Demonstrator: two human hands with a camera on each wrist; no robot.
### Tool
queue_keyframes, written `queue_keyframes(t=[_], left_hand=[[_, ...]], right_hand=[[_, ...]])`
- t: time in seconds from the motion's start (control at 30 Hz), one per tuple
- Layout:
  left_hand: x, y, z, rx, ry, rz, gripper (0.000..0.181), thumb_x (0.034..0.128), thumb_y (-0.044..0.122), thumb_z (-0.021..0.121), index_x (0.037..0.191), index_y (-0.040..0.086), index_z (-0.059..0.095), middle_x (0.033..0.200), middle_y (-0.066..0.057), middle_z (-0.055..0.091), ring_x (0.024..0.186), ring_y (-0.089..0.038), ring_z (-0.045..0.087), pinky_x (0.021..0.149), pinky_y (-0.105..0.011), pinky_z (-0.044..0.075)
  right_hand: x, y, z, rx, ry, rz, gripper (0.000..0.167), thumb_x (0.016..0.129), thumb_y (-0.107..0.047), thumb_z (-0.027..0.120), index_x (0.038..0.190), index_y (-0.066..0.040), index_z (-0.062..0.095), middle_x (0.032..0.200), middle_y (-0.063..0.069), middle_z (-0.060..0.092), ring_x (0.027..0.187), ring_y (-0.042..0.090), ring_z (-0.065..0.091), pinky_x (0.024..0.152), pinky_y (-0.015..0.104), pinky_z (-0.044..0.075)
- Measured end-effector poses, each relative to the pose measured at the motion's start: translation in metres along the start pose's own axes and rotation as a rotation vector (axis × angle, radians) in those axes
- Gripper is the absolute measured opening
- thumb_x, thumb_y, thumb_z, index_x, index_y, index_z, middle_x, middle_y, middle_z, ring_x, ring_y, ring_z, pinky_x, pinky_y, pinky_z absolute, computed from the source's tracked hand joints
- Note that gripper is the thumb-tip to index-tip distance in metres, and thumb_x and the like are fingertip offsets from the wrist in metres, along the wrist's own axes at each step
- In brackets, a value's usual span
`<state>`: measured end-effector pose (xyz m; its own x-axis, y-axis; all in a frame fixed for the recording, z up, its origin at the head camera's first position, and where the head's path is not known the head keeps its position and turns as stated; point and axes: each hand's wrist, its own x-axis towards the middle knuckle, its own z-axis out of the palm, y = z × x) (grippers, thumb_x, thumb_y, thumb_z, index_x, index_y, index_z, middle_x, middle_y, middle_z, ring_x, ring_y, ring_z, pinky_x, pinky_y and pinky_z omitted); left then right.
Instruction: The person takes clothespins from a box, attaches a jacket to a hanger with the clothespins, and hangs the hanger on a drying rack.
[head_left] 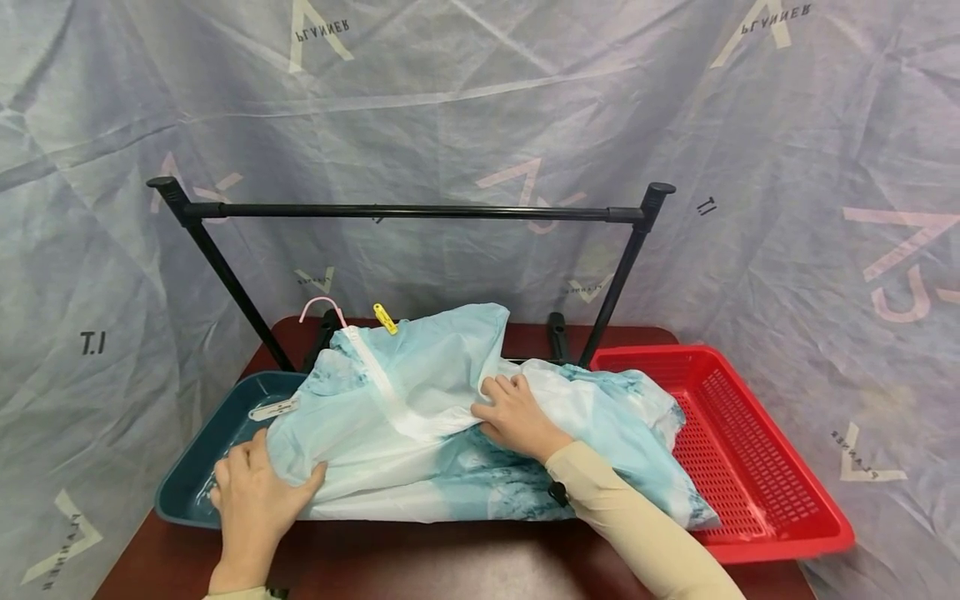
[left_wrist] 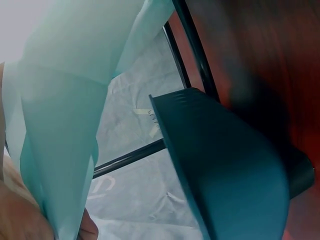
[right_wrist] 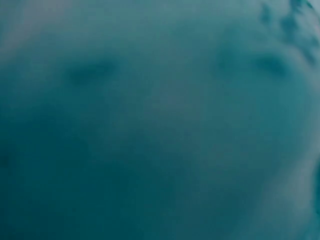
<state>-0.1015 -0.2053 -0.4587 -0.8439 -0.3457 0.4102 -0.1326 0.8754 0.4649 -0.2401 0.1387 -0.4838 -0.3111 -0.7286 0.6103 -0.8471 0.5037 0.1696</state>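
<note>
A thin light-blue and white garment (head_left: 360, 467) lies in folds across the table, with a pink hanger hook (head_left: 322, 300) sticking out at its upper left. My right hand (head_left: 521, 421) grips the garment near the inner end of a white band, fingers curled. At the garment's left edge is my left hand (head_left: 255, 500), its thumb spread apart from the fingers and touching the fabric. A yellow clothespin (head_left: 386, 319) stands at the garment's top edge and a white clothespin (head_left: 273, 409) at its left. In the right wrist view blurred fabric (right_wrist: 160, 130) fills everything and hides the hand.
A black rack (head_left: 420, 212) stands behind the garment. To the left sits a dark teal tray (head_left: 176, 475), partly under the garment. The red basket (head_left: 795, 467) on the right has the garment's end over its side. A brown table (head_left: 420, 562) carries these things, before a grey curtain (head_left: 450, 108).
</note>
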Motion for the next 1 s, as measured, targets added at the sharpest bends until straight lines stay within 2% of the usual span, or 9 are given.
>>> queue_keyframes(t=[0.27,0.4,0.53,0.8,1.0], left_hand=[[0.005,-0.007,0.005,0.005,0.04,0.023,0.092,0.0626,0.035,0.087,0.129,-0.014,0.046,0.114,-0.038,0.045,0.102,-0.055,0.039,0.069,-0.069,0.032],[0.007,-0.011,0.005,0.004,0.06,0.025,0.091,0.0617,0.033,0.087,0.128,-0.015,0.046,0.113,-0.038,0.045,0.101,-0.056,0.038,0.068,-0.069,0.031],[0.009,-0.014,0.002,0.01,0.047,0.0,0.092,0.0632,0.035,0.087,0.129,-0.014,0.045,0.114,-0.038,0.043,0.101,-0.056,0.038,0.067,-0.067,0.03],[0.012,-0.022,0.003,0.019,0.073,0.008,0.094,0.0624,0.036,0.086,0.13,-0.014,0.045,0.113,-0.038,0.044,0.1,-0.057,0.038,0.065,-0.066,0.03],[0.014,-0.026,0.004,0.013,0.139,0.053,0.092,0.061,0.035,0.084,0.128,-0.015,0.046,0.111,-0.039,0.045,0.096,-0.057,0.039,0.062,-0.066,0.029]], right_hand=[[0.005,0.004,0.014,0.001,-0.017,0.032,0.017,0.087,-0.006,0.062,0.081,-0.018,0.05,0.094,0.006,0.046,0.076,0.021,0.033,0.07,0.042,0.027],[0.007,0.006,0.024,-0.001,0.016,0.022,0.02,0.086,-0.006,0.064,0.081,-0.018,0.049,0.092,0.005,0.044,0.076,0.021,0.03,0.069,0.042,0.025],[0.01,0.005,0.034,-0.019,0.057,-0.001,0.021,0.086,-0.006,0.064,0.081,-0.018,0.047,0.091,0.005,0.043,0.075,0.021,0.029,0.069,0.042,0.024],[0.012,0.005,0.046,-0.043,0.077,-0.014,0.021,0.088,-0.009,0.065,0.081,-0.017,0.047,0.092,0.006,0.044,0.076,0.021,0.029,0.07,0.042,0.025],[0.016,0.006,0.055,-0.033,0.124,-0.02,0.018,0.093,-0.01,0.06,0.082,-0.017,0.047,0.091,0.006,0.044,0.075,0.022,0.03,0.07,0.042,0.026]])
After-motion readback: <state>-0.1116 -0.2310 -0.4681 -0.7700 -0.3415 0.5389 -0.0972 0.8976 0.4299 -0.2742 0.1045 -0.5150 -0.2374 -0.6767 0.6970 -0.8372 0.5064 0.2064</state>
